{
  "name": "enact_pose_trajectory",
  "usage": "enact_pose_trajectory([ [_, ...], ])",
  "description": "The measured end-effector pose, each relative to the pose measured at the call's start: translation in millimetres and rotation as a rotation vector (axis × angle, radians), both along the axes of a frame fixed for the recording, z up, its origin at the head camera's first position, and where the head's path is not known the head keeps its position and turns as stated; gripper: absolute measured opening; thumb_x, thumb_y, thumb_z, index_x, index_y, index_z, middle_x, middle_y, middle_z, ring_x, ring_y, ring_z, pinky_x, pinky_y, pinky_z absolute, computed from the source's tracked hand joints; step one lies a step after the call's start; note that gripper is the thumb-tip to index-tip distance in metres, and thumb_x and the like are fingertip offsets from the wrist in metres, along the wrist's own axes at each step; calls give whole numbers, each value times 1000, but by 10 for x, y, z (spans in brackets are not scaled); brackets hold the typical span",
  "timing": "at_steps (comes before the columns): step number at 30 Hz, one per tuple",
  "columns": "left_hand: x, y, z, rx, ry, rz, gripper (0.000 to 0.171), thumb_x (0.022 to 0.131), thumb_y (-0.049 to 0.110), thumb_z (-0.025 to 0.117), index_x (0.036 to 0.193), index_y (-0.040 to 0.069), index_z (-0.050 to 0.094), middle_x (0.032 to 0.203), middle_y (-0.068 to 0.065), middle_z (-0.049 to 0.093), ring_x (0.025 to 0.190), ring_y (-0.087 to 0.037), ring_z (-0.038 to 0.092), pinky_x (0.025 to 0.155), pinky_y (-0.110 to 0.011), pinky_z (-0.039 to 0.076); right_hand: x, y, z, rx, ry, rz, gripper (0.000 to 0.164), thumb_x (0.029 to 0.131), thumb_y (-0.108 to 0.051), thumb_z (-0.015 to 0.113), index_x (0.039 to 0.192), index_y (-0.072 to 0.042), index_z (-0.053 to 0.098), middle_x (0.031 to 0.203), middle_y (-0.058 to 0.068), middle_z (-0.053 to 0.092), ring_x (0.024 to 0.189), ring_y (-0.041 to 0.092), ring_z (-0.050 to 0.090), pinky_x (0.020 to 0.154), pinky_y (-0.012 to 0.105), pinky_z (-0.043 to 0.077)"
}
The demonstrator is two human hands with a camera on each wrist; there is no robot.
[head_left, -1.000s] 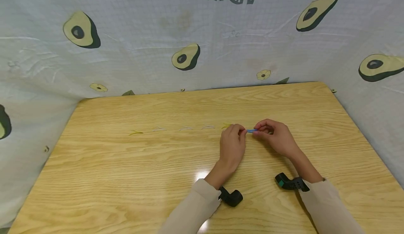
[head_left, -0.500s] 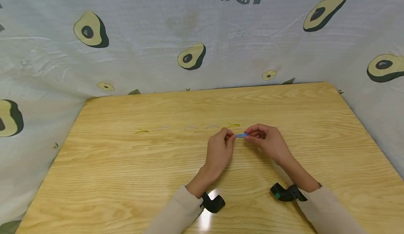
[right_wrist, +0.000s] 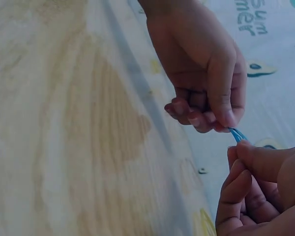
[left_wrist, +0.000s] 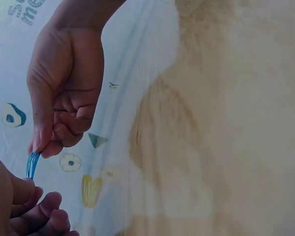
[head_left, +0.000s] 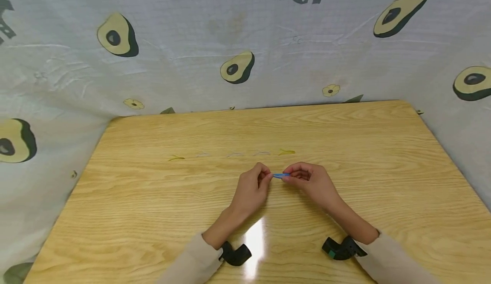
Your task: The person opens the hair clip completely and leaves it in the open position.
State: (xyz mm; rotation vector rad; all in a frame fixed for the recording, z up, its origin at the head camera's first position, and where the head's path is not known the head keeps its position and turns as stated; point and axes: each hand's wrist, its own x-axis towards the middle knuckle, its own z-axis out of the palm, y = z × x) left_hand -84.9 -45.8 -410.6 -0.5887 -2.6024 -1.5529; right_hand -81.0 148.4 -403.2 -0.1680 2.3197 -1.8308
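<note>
Between my two hands a small blue rubber band [head_left: 281, 176], folded into several thin strands, stretches over the table. Thumb and fingertips of my left hand [head_left: 250, 190] pinch its left end, while my right hand [head_left: 312, 186] pinches the right end. In the left wrist view the blue strands [left_wrist: 33, 164] run between my left hand [left_wrist: 19, 206] at lower left and my right hand [left_wrist: 69, 78] above. The right wrist view has the blue band [right_wrist: 237, 134] between my left hand [right_wrist: 196, 64] at the top and my right hand [right_wrist: 265, 187] below.
Behind the hands, a row of thin bands lies on the wooden table [head_left: 153, 207]: a yellow one [head_left: 176, 158] at the left, three whitish ones including the middle one [head_left: 235, 154], and another yellow one [head_left: 287, 152] at the right. A printed cloth [head_left: 184, 62] surrounds the table.
Both hands have moved left and nearer the person, with the blue rubber band still pinched between them. The right yellow band now shows fully. The head view has turned slightly left.
</note>
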Motion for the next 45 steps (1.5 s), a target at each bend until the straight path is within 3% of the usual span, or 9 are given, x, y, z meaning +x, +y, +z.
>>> enact_pose_trajectory([
  [6,32,-129,-27,2,12,-34,7,93,4,61,86,3,62,70,0,57,57,-7,45,51,-22,40,20,-62,-44,-27,-3,33,19,86,-15,72,98,-2,68,93,9,68,81,24,66,70,30,52],
  [20,61,-275,-291,80,130,-128,7,92,4,63,86,3,65,69,1,60,56,-5,46,50,-21,41,142,-114,-244,0,-18,-2,24,83,-29,76,96,-11,69,84,6,67,69,22,61,59,27,49],
  [33,19,-317,-287,10,314,-116,6,89,0,65,91,4,63,71,0,57,58,-5,46,51,-18,40,123,-144,-241,-10,56,-9,19,82,-29,77,92,-14,70,80,3,67,64,19,60,55,27,48],
  [39,3,-325,-302,39,347,-106,8,88,0,67,93,4,62,74,-1,58,58,-6,45,52,-18,39,117,-157,-260,-27,104,6,13,83,-24,76,91,-15,70,80,3,67,62,20,59,54,27,47],
  [45,9,-350,-301,-53,427,-129,10,86,0,68,91,4,61,76,-2,58,60,-7,47,55,-17,40,105,-167,-271,-17,119,19,14,84,-26,75,91,-16,70,79,2,67,59,20,59,52,28,47],
])
